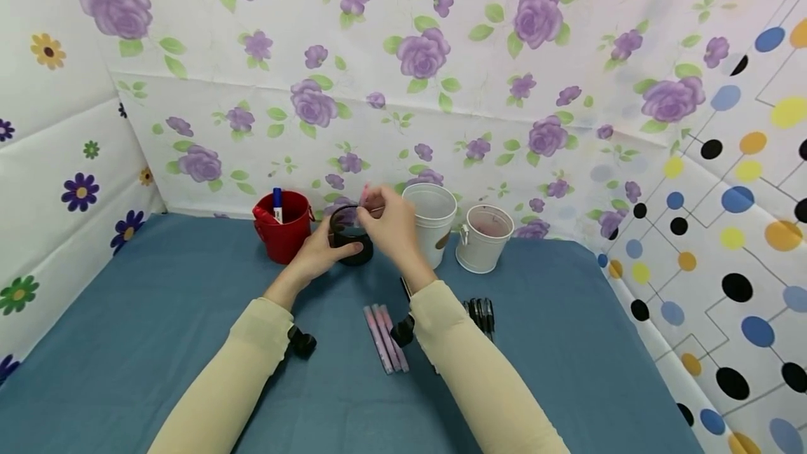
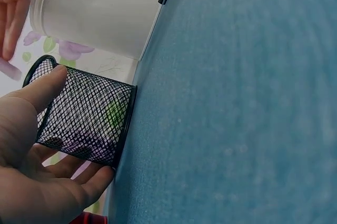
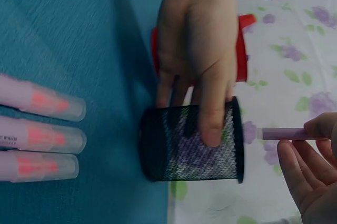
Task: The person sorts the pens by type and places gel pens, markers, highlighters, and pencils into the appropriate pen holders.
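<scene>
While my left hand wraps its thumb and fingers round the black mesh pen cup, that cup stands upright on the blue tablecloth, between the red bucket and the tall white bucket. From my left wrist I see my thumb lying along the mesh wall near the rim and my other fingers curled under the far side of the cup, with the white bucket just beyond it. My right hand hovers just above the cup's mouth, pinching a pink highlighter between thumb and fingertips. In the right wrist view the highlighter points at the open rim of the cup and sits just outside it, not yet inside; my left hand shows there too, one finger pressed down over the mesh.

Three more pink highlighters lie side by side on the cloth near my right forearm, their clear caps plain in the right wrist view. A bunch of black pens lies just right of that forearm. The red bucket holds a blue-capped marker, and a smaller white bucket stands to the right of the tall one.
</scene>
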`<state>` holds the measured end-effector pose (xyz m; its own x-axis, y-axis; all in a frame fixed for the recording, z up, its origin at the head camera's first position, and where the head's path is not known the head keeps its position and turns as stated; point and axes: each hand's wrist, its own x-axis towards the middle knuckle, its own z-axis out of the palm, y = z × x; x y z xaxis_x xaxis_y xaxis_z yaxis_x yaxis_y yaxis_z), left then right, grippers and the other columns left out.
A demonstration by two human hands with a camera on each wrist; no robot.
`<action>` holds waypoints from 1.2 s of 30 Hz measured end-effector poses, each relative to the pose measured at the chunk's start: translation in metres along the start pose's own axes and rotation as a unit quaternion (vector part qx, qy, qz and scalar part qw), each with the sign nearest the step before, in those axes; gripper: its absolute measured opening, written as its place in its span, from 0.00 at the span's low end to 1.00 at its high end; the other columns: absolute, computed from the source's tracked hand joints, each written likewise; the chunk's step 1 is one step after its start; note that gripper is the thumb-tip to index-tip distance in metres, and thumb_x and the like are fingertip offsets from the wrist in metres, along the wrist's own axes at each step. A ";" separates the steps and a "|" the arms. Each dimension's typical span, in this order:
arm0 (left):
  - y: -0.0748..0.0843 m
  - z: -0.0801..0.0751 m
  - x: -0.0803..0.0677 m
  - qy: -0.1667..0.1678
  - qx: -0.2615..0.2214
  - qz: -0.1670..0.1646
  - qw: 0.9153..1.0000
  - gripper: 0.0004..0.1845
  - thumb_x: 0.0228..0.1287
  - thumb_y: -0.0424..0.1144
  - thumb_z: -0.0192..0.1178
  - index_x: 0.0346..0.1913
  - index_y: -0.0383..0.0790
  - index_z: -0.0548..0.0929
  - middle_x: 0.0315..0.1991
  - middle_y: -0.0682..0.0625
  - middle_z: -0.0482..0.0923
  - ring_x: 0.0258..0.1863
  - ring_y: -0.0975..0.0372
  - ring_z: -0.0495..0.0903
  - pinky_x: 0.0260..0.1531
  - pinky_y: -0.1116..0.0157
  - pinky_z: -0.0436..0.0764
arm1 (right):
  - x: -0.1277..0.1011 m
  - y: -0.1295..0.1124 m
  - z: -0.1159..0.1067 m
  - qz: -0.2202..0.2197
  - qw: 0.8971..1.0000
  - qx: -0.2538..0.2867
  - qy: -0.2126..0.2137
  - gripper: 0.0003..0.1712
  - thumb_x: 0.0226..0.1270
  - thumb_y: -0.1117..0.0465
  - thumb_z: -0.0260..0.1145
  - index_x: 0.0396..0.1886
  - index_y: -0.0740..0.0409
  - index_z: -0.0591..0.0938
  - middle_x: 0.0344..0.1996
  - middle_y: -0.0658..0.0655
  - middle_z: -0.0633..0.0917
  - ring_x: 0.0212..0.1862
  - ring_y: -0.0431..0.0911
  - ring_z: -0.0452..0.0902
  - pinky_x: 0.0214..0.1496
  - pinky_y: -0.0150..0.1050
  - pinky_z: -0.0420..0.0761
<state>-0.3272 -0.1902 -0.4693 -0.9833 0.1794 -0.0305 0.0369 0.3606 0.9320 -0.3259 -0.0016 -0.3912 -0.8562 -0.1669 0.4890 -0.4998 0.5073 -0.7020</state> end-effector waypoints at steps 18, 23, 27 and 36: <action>-0.004 0.000 0.000 0.001 -0.003 0.003 1.000 0.55 0.70 0.56 0.71 0.87 0.48 0.47 0.85 0.40 0.53 0.79 0.40 0.61 0.74 0.37 0.67 | 0.011 0.022 0.023 0.051 0.994 -0.075 -0.059 0.06 0.69 0.62 0.74 0.42 0.55 0.85 0.38 0.54 0.92 0.41 0.46 0.89 0.46 0.41 0.87; -0.004 0.000 0.001 0.003 0.000 0.006 1.000 0.54 0.70 0.56 0.71 0.87 0.47 0.48 0.84 0.40 0.55 0.80 0.42 0.61 0.74 0.38 0.67 | 0.012 0.023 0.025 0.050 0.993 -0.088 -0.068 0.06 0.68 0.62 0.74 0.42 0.55 0.85 0.37 0.53 0.92 0.40 0.46 0.88 0.46 0.41 0.87; -0.003 0.001 0.002 0.003 -0.002 0.010 1.000 0.53 0.70 0.55 0.72 0.86 0.47 0.51 0.84 0.41 0.57 0.81 0.45 0.59 0.75 0.38 0.65 | 0.012 0.024 0.025 0.055 0.992 -0.095 -0.069 0.06 0.68 0.63 0.74 0.42 0.55 0.85 0.37 0.54 0.92 0.40 0.46 0.88 0.46 0.41 0.87; -0.003 0.001 0.002 0.005 -0.008 0.016 1.000 0.50 0.71 0.54 0.71 0.85 0.47 0.54 0.82 0.41 0.60 0.79 0.45 0.63 0.74 0.40 0.68 | 0.014 0.024 0.026 0.061 0.989 -0.109 -0.075 0.07 0.67 0.63 0.74 0.42 0.55 0.86 0.37 0.52 0.92 0.40 0.45 0.88 0.46 0.39 0.87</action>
<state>-0.3293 -0.1895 -0.4725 -0.9834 0.1812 0.0032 0.0659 0.3410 0.9378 -0.3532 -0.0140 -0.4151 -0.9262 -0.2080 0.3146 -0.3656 0.6993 -0.6142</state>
